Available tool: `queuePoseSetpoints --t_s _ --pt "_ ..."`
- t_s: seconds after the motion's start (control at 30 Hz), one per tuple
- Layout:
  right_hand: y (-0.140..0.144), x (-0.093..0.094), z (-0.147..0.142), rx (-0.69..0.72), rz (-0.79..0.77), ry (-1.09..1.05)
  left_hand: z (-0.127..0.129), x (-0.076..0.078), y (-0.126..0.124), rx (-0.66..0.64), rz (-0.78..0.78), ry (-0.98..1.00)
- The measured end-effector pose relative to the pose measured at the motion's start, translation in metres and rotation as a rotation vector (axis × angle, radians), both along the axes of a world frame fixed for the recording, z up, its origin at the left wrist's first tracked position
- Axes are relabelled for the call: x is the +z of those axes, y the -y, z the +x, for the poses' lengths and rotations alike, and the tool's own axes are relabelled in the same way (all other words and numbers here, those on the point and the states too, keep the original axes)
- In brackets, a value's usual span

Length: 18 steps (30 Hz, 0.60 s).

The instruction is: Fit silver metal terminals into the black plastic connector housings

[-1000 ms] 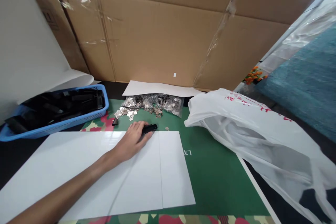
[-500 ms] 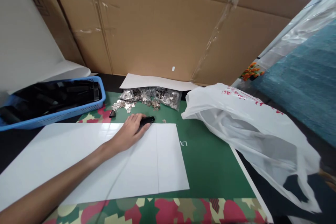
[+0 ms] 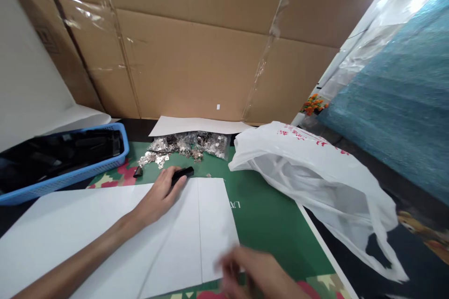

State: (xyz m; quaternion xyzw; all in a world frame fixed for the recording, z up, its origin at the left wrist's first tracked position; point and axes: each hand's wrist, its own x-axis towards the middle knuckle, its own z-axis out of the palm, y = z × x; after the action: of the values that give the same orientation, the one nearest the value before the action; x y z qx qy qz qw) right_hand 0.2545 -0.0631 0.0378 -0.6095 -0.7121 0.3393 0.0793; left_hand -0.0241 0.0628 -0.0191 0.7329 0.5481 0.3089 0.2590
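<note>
My left hand [image 3: 157, 198] is closed round a black oblong piece [image 3: 187, 172], whose exact kind I cannot make out. One end of it sticks out past my fingers, near the upper edge of the white sheet [image 3: 101, 219]. Low in the view, my right hand [image 3: 254, 266] is over the sheet's lower right corner, its fingers smeared by motion. Beyond the left hand lie loose silvery metal pieces [image 3: 152, 158] and clear bags [image 3: 213, 144] of similar small parts. A small dark piece [image 3: 138, 172] sits left of them.
At the left stands a blue basket [image 3: 82, 168] holding black pieces. A white plastic bag [image 3: 315, 168] with red print lies on the right of the green board [image 3: 266, 215]. Cardboard [image 3: 189, 65] walls off the back, and blue wrapped material [image 3: 396, 98] rises at far right.
My right hand has come into view from the bottom edge. My left hand keeps its hold on the black piece. The whole view has shifted, with the table lower and further left.
</note>
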Motion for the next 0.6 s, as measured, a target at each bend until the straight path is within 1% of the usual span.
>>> queuePoseSetpoints --t_s 0.07,0.1,0.13,0.17,0.23,0.3,0.4,0.5,0.6 --pt "-0.047 0.002 -0.015 0.084 0.126 -0.111 0.000 0.002 0.001 0.011 0.013 0.029" --pt "-0.069 0.001 -0.024 0.119 0.272 -0.182 0.001 0.003 0.002 0.017 0.018 0.043" --pt "-0.089 -0.002 -0.032 0.133 0.387 -0.210 0.001 0.005 0.002 0.024 0.019 0.056" --pt "-0.106 -0.006 -0.039 0.120 0.450 -0.197 0.002 0.006 0.003 0.032 0.017 0.069" --pt "-0.128 -0.016 -0.050 0.116 0.493 -0.165 0.003 0.008 0.003 0.044 0.005 0.094" --pt "-0.136 -0.027 -0.055 0.107 0.486 -0.151 0.003 0.010 0.003 0.046 -0.018 0.119" --pt "-0.132 -0.037 -0.057 0.086 0.501 -0.199 0.002 0.012 0.002 0.028 -0.066 0.160" --pt "-0.127 -0.040 -0.059 0.086 0.560 -0.237 0.001 0.015 0.001 0.006 -0.112 0.196" --pt "-0.124 -0.042 -0.062 0.066 0.618 -0.227 0.000 0.017 0.000 -0.021 -0.164 0.244"
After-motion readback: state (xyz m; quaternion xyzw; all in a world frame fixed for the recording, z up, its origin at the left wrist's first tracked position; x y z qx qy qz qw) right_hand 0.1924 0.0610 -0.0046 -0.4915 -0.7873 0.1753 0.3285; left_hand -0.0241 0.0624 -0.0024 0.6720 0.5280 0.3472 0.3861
